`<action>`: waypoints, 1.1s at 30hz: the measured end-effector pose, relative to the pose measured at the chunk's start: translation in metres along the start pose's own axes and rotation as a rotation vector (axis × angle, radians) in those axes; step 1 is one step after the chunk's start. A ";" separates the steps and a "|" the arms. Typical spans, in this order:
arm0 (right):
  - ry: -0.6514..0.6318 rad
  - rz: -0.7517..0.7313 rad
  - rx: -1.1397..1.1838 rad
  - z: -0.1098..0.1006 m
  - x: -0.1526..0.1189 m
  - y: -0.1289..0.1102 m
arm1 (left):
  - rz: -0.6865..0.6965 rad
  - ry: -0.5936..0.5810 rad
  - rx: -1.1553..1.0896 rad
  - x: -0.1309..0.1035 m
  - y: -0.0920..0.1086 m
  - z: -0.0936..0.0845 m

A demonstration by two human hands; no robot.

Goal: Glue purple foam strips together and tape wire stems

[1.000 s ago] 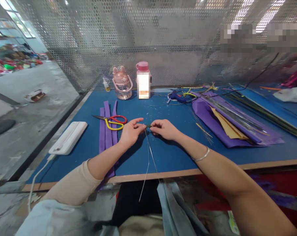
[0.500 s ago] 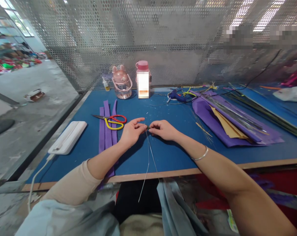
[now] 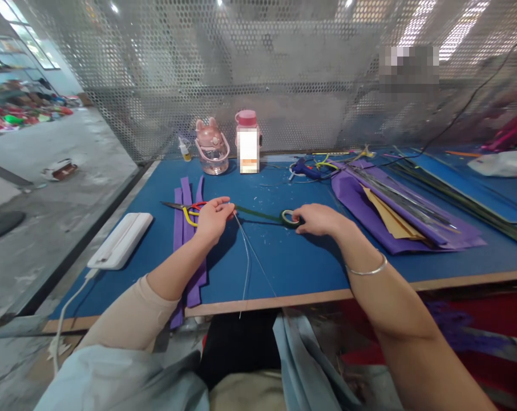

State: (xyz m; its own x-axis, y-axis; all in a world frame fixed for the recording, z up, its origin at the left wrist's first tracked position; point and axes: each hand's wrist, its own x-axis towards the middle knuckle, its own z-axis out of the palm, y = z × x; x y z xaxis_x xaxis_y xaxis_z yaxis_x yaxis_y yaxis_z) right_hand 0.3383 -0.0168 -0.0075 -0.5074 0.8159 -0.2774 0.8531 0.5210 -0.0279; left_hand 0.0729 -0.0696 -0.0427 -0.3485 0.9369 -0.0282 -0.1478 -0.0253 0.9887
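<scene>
Between the fingertips of my left hand point(image 3: 215, 218) the top of some thin wires point(image 3: 246, 251) is pinched, and the wires hang down toward the table's front edge. A strip of dark green tape point(image 3: 258, 213) stretches from those fingertips to a roll of green tape point(image 3: 290, 218). My right hand point(image 3: 317, 220) grips the roll by its side, thumb and fingers closed on it. Partly behind my left hand, scissors with red and yellow handles point(image 3: 190, 217) lie across several purple strips point(image 3: 178, 228).
A white power bank point(image 3: 121, 241) with a cable lies at the left. Behind stand a clear pink-topped bottle point(image 3: 213, 154), a pink-capped bottle point(image 3: 247, 119) and a small dropper bottle point(image 3: 184, 149). A blue glue gun point(image 3: 305, 168) and purple wrapping point(image 3: 391, 237) with wires lie right.
My hands have moved apart, the right one to the right with the tape roll. A length of green tape now spans between them. The wires have shifted left with my left hand.
</scene>
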 end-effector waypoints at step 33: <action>0.133 -0.258 1.366 0.017 0.003 -0.067 | -0.096 -0.203 -0.177 -0.054 0.000 0.030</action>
State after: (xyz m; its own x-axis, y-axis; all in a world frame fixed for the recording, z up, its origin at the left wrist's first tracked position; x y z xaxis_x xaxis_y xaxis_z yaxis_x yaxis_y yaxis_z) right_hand 0.2817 -0.0534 -0.0231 -0.6082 0.7932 -0.0312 0.1390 0.0677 -0.9880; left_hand 0.1199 -0.1097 -0.0364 -0.1348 0.9882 -0.0726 -0.3366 0.0232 0.9414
